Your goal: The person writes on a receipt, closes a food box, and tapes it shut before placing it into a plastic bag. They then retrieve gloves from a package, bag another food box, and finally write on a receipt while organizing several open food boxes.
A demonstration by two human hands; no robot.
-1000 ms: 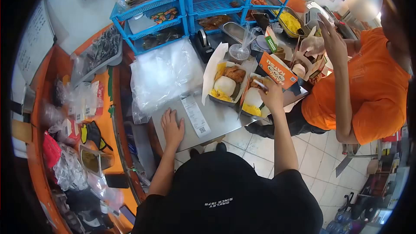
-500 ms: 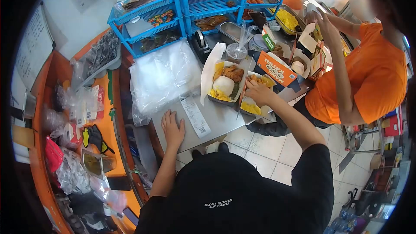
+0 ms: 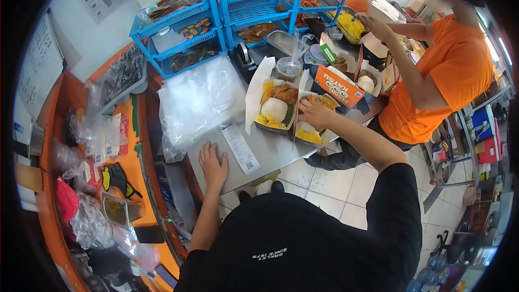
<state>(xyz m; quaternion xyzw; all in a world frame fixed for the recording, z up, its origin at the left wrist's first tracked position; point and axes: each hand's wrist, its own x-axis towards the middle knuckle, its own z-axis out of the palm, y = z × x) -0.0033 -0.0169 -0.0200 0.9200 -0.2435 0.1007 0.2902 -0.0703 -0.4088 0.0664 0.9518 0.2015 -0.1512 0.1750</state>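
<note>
My left hand (image 3: 213, 164) lies flat on the metal table (image 3: 275, 158) with its fingers spread, left of a long printed receipt (image 3: 238, 148). My right hand (image 3: 314, 112) reaches into an open food box (image 3: 310, 136) with yellow food and fried pieces; its fingertips are partly hidden against the food. Just left of it stands another open box (image 3: 253, 97), holding a white rice mound (image 3: 274, 109), fried chicken (image 3: 285, 93) and yellow food. Behind the boxes is a clear plastic cup (image 3: 288, 66).
Plastic bags (image 3: 203, 100) are stacked at the table's left. Blue tiered baskets (image 3: 254, 13) stand behind. An orange box (image 3: 339, 85) and more food boxes are at the right, beside a co-worker in an orange shirt (image 3: 438, 84). A cluttered orange counter (image 3: 138, 170) runs along the left.
The view has shifted slightly. The co-worker's hands have lowered near the back trays. My left hand stays on the table and my right hand remains at the same box.
</note>
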